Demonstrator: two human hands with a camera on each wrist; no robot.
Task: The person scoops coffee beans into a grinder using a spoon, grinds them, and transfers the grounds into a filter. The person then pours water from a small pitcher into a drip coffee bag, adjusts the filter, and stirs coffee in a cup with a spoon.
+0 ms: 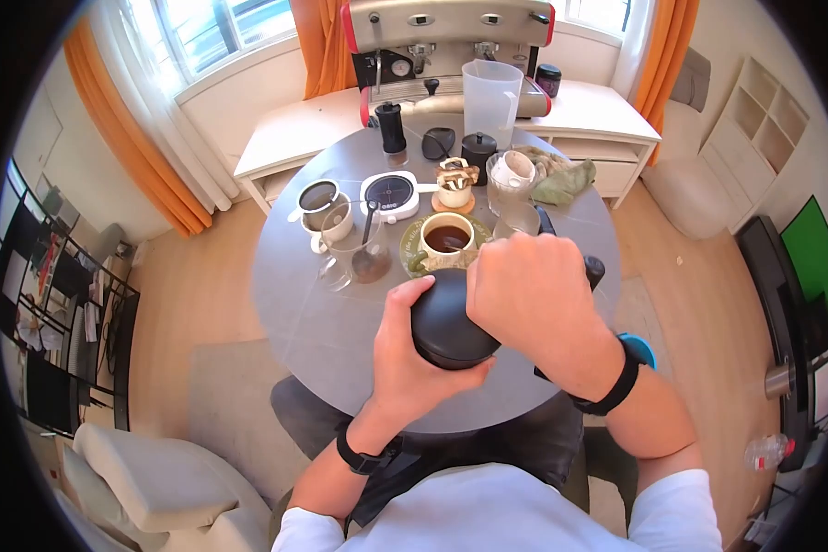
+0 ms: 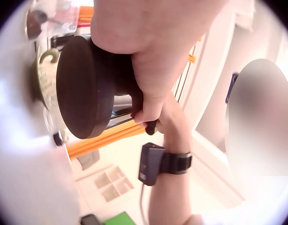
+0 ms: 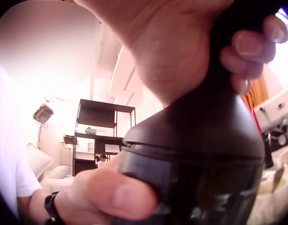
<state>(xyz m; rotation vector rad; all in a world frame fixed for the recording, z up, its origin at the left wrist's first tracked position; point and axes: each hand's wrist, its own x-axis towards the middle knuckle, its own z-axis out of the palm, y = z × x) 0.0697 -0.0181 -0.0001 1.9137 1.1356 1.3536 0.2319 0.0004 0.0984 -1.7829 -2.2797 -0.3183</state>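
My left hand (image 1: 400,363) grips the rounded body of a black canister (image 1: 453,317) near the front of the table, with the thumb along its side. My right hand (image 1: 535,290) wraps around the narrow part of the same canister. In the right wrist view the canister (image 3: 195,136) has a tapering cone above a glossy dark lower section, where a left thumb (image 3: 130,199) presses. A broad dark disc (image 2: 80,89) faces the left wrist view. Just beyond both hands stands a cup of dark liquid (image 1: 447,241) on a patterned green saucer (image 1: 408,247).
Farther back are a white scale (image 1: 391,196), a white cup (image 1: 326,221), a black cylinder (image 1: 391,127), a tall translucent jug (image 1: 489,97) and a green cloth (image 1: 561,182). Clear glassware (image 1: 336,272) stands at the left. An espresso machine (image 1: 446,41) sits behind the round table (image 1: 294,294).
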